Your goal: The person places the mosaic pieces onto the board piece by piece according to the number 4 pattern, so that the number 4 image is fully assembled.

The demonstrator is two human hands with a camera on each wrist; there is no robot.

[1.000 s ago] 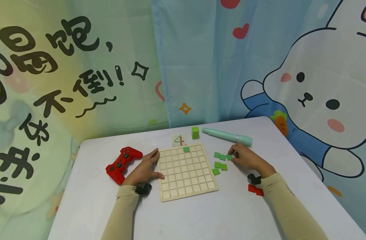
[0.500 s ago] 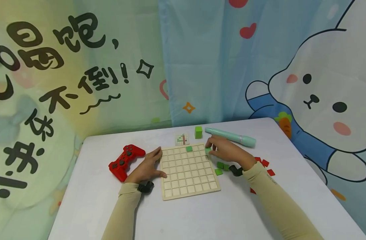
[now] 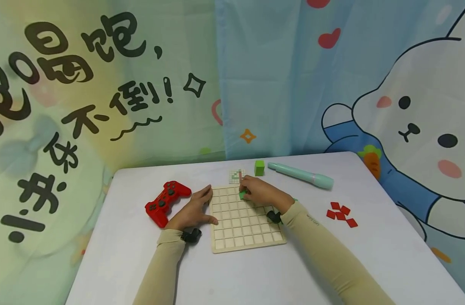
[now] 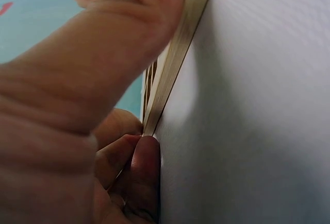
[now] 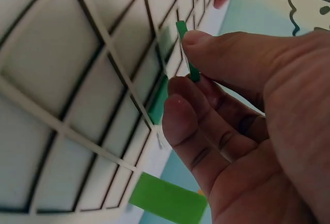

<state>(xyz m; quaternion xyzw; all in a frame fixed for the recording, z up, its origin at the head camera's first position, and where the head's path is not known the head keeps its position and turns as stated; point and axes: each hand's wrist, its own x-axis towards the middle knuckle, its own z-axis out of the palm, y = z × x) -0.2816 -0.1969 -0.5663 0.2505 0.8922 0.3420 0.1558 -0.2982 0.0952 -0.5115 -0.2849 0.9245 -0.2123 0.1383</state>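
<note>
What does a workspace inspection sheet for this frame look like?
Surface: white table.
Job's things: wooden grid board; green tile pinched over its far rows.
Clutter: red game controller, green cube, teal pen, pattern card, red tiles.
Grippers: right hand pinches the tile; left hand rests fingers against the board's left edge.
Cables: nothing seen.
Surroundings: cartoon rabbit backdrop.

Head looks down; wrists crowd grid board (image 3: 244,220).
</note>
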